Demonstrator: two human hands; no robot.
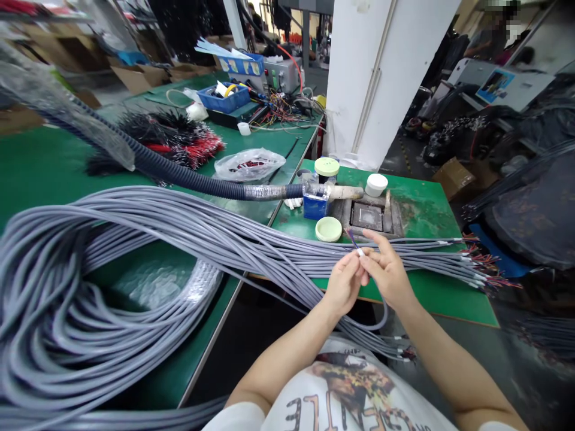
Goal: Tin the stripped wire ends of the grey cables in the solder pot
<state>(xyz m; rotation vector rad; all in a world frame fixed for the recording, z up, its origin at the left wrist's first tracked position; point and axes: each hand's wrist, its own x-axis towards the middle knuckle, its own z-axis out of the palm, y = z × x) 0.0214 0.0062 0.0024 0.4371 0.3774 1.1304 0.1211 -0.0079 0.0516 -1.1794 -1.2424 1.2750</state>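
Note:
My left hand (pixel 344 284) and my right hand (pixel 387 270) meet over the front edge of a small green table (pixel 431 206). Together they pinch the end of one grey cable (pixel 380 320), which loops down below my right wrist. A short white sleeve and thin coloured wires (pixel 353 238) stick up from between my fingertips. Under my hands runs a thick bundle of grey cables (pixel 233 239), its stripped ends (pixel 483 269) fanned out to the right.
Left, the bundle coils on a large green bench (pixel 40 173). A black corrugated hose (pixel 188 176) leads to a blue block (pixel 314 205) beside a small metal pot (pixel 368 215), lidded jars (pixel 326 167) and a green lid (pixel 328 229). Wires and bins lie behind.

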